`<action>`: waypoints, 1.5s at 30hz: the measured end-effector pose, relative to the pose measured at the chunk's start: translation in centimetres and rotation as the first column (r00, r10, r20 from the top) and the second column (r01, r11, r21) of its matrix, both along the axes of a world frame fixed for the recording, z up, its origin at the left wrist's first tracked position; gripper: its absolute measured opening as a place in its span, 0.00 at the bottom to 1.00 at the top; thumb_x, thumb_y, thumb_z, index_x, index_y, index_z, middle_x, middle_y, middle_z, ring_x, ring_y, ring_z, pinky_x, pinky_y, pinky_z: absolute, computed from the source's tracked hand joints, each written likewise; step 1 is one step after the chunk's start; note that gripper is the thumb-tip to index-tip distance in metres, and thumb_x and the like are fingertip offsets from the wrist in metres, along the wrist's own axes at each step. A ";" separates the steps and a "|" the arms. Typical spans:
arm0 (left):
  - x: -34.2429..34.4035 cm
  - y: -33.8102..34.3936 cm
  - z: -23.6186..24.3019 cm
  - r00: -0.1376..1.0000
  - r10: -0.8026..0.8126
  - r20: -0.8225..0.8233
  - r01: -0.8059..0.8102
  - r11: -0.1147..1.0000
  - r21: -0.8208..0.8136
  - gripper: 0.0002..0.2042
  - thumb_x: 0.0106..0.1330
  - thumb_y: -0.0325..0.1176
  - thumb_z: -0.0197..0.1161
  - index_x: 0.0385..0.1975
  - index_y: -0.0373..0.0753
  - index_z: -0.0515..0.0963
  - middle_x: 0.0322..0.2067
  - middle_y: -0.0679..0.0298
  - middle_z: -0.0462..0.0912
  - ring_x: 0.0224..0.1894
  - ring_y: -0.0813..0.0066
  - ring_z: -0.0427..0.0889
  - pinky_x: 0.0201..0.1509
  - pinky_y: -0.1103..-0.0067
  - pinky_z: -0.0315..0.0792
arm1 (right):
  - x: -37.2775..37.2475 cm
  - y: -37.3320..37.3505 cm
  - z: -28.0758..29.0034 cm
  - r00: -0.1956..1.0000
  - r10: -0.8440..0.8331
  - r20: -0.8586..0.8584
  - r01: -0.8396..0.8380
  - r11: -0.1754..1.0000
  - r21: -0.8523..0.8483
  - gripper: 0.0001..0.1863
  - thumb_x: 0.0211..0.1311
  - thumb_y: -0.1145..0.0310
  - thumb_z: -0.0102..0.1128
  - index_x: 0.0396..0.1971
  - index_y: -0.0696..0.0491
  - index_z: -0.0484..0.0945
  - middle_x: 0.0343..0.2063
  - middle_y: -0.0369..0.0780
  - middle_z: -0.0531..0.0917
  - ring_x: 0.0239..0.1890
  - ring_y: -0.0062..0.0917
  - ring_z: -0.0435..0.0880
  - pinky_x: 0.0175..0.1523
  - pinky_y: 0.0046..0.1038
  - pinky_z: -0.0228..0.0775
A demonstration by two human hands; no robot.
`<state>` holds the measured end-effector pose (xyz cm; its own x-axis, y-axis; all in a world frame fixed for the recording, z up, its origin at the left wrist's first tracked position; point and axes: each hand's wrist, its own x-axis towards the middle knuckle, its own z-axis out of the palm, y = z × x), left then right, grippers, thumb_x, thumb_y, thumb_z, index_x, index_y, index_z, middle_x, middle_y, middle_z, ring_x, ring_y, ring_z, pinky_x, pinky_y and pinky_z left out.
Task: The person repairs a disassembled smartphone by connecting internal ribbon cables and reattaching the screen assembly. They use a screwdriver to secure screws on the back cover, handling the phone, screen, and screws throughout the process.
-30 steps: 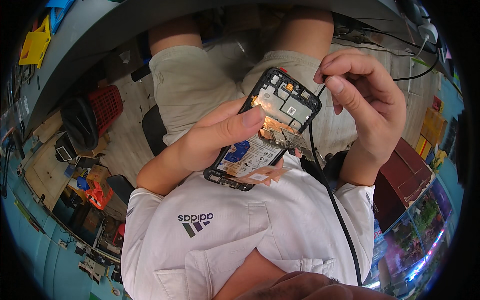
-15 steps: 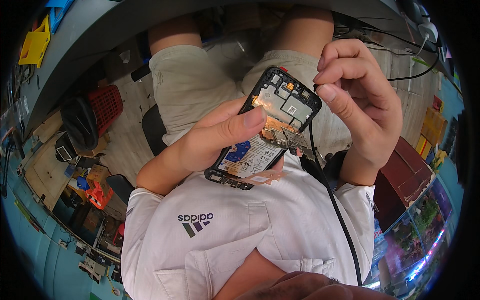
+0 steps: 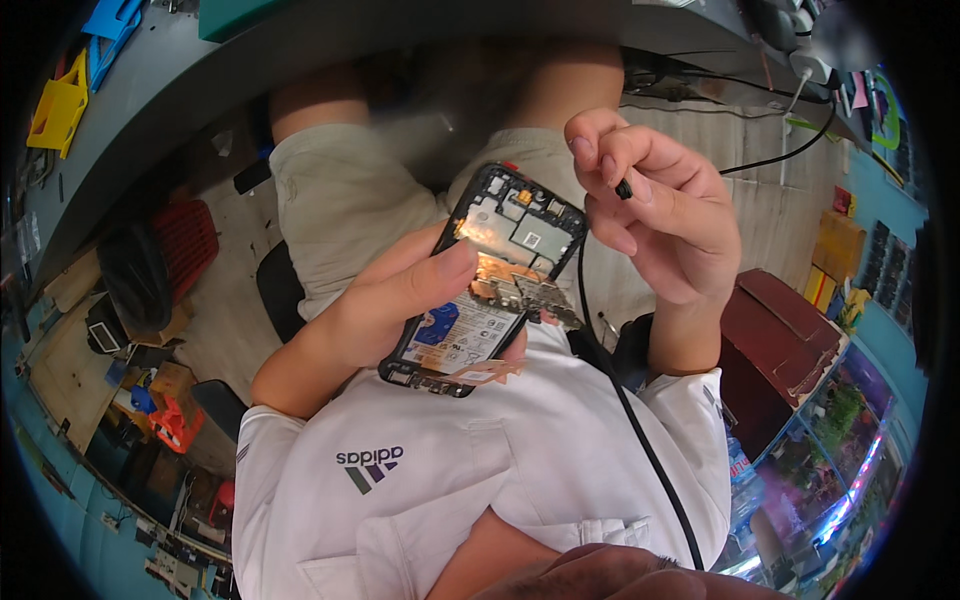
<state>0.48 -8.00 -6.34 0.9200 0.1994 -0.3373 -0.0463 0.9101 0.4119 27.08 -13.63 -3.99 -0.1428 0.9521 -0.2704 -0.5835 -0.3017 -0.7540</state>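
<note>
My left hand grips an opened smartphone over my lap, thumb across its inside and fingers beneath. Its black frame is tilted, exposing a silver and copper plate. Below that plate a circuit board juts past the frame's right side. The white-labelled battery fills the lower half, and a copper-coloured flex ribbon sticks out at the bottom end. Up and right of the phone, my right hand pinches a small black part between thumb and fingers, apart from the phone. Its exact kind is too small to tell.
A grey desk curves across the far side above my knees. One black cable runs past the phone's right side toward my chest. At left stands a red basket; a maroon box and an aquarium are at right.
My right hand has drawn away from the phone's corner and turned, so the small black part now shows. The whole view has shifted; my left hand keeps its hold on the phone.
</note>
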 end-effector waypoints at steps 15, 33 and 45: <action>-0.2 0.4 -0.6 0.998 -0.008 0.070 0.007 1.000 0.008 0.35 0.80 0.58 0.53 0.64 0.25 0.69 0.42 0.38 0.86 0.37 0.52 0.90 0.40 0.66 0.85 | -0.6 0.0 -0.1 0.997 -0.051 0.050 0.051 0.999 0.010 0.09 0.75 0.73 0.63 0.46 0.62 0.85 0.55 0.43 0.76 0.36 0.15 0.73 0.36 0.19 0.65; 0.3 0.4 0.2 0.999 0.034 0.035 -0.035 0.999 0.026 0.35 0.82 0.59 0.49 0.63 0.24 0.70 0.42 0.39 0.86 0.37 0.54 0.91 0.39 0.69 0.85 | -2.8 0.0 0.2 0.570 -0.279 0.773 -0.014 0.937 0.349 0.05 0.70 0.78 0.69 0.43 0.61 0.87 0.47 0.42 0.84 0.44 0.21 0.83 0.46 0.21 0.75; 0.5 0.4 -0.3 0.997 0.021 0.073 -0.023 1.000 0.022 0.34 0.83 0.57 0.48 0.63 0.24 0.70 0.43 0.39 0.86 0.38 0.53 0.90 0.40 0.68 0.85 | -2.4 0.5 1.3 0.370 -0.288 0.883 -0.249 0.885 0.393 0.07 0.65 0.84 0.68 0.42 0.63 0.84 0.38 0.44 0.85 0.42 0.29 0.84 0.47 0.25 0.75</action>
<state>0.97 -7.64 -6.59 0.9374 0.2265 -0.2644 -0.0968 0.8991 0.4270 24.72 -13.16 -2.68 -0.0477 0.9827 0.1787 0.5343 0.1762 -0.8267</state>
